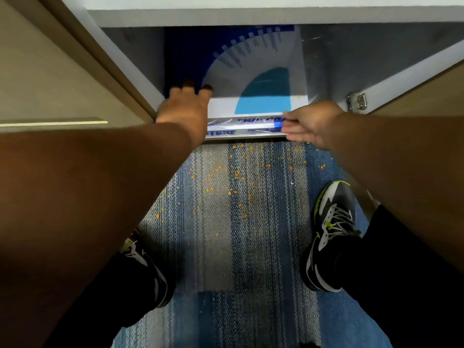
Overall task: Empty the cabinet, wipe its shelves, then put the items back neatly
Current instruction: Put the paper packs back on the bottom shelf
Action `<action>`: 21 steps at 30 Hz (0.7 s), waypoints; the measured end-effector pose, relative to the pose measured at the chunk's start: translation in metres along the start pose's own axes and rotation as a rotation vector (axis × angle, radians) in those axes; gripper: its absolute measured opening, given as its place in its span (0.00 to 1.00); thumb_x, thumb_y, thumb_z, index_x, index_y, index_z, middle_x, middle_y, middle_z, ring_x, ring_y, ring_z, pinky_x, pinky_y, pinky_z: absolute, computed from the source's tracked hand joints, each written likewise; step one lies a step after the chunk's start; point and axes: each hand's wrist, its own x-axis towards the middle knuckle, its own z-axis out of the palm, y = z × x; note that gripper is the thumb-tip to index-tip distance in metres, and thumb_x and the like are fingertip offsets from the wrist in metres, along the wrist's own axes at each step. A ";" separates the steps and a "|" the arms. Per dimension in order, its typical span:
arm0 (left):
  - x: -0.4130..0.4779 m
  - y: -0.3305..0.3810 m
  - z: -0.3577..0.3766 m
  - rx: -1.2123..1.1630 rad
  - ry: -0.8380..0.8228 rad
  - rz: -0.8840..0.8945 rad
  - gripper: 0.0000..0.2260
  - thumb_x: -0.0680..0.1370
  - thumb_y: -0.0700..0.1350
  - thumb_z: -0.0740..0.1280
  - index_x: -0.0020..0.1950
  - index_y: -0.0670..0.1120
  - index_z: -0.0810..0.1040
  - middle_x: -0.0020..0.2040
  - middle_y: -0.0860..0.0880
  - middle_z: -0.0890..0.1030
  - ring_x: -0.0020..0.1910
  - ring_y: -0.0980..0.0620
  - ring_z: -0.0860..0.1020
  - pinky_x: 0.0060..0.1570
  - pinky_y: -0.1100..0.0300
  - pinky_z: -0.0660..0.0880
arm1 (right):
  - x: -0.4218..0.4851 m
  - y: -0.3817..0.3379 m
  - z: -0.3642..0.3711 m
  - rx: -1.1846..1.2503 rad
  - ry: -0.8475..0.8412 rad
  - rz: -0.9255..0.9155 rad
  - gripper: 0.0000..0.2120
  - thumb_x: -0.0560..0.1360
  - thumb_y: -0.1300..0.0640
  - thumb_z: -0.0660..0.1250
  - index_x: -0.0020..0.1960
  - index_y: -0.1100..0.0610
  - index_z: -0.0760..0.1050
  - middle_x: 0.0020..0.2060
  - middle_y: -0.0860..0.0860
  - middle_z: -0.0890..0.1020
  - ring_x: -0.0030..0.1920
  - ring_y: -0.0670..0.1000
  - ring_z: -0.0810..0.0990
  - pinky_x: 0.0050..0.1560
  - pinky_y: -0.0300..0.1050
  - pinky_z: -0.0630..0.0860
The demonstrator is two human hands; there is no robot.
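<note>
Head view — left hand (184,110) lies flat, fingers spread, on the shrink-wrapped stack (253,81) in the cabinet (263,17); right hand (312,124) pinches its front edge. Printing partly legible: "TURE".

Two hands: a left hand (184,109) and a right hand (311,124); two sneakers (331,232); one plastic-wrapped stack of printed sheets (253,79); one cabinet (251,17); one door hinge (356,100); many orange crumbs (236,174)

Both arms extended forward and down. Left hand (184,109) flat, fingers spread. Right hand (311,121) pinching, thumb above fingers.
</note>
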 end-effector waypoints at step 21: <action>-0.015 -0.010 0.028 -0.124 0.019 0.077 0.42 0.73 0.44 0.72 0.82 0.54 0.52 0.79 0.42 0.55 0.77 0.38 0.56 0.77 0.46 0.59 | 0.025 -0.001 -0.001 -0.044 0.140 0.026 0.29 0.77 0.37 0.66 0.71 0.53 0.71 0.65 0.50 0.75 0.60 0.55 0.78 0.45 0.53 0.83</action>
